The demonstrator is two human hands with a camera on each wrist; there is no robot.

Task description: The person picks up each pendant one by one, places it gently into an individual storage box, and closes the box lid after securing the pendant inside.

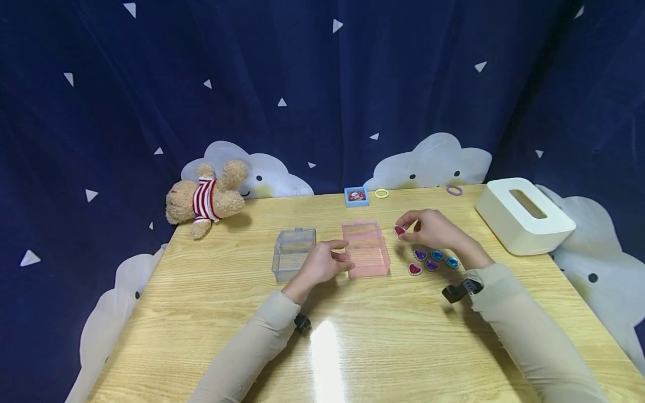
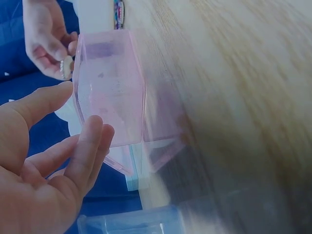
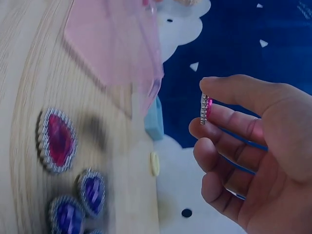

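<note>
Between thumb and fingertips, my right hand [image 1: 430, 228] pinches a red gem [image 3: 204, 108] with a beaded silver rim, raised to the right of a pink see-through box [image 1: 367, 263]. The box stands on the table with its lid tipped back. At its left side is my left hand [image 1: 322, 263], thumb and fingers spread apart, fingertips right by the wall and nothing held. Below the right hand lie another red gem [image 1: 415, 269], two purple gems [image 1: 431, 265] and two blue gems [image 1: 452, 262]. Left of the pink box stands a greyish see-through box [image 1: 293, 263], its lid back too.
A teddy bear [image 1: 204, 200] in a striped shirt lies at the back left. Along the back edge are a small blue-framed square [image 1: 356, 196], a yellow ring [image 1: 381, 193] and a purple ring [image 1: 454, 190]. A white tissue box [image 1: 526, 218] stands at the right edge.
</note>
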